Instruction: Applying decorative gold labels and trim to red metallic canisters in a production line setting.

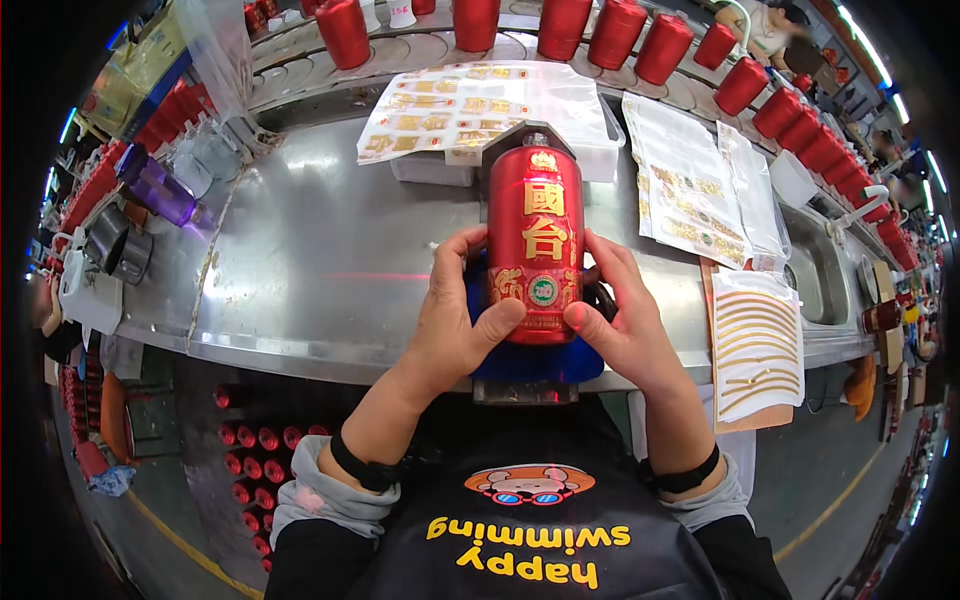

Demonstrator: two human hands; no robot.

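A glossy red bottle (551, 235) with gold characters and a green round emblem lies in a holder (510, 140) with a dark angular frame at the table's front edge, its neck pointing away from me. My left hand (448, 312) grips its left side, thumb pressed on the front by the lower gold band. On the opposite side my right hand (632, 318) does the same, its thumb near the emblem. The fingertips of both hands are partly hidden behind the bottle. Blue material (570, 365) shows under the bottle's base.
Gold decal sheets (430, 120) lie on a white tray beyond the bottle; more sheets (690, 190) are to the right. Gold strips (756, 340) lie near a sink (822, 265). A purple drinking bottle (160, 185) stands left. Red bottles (475, 25) line the conveyor behind.
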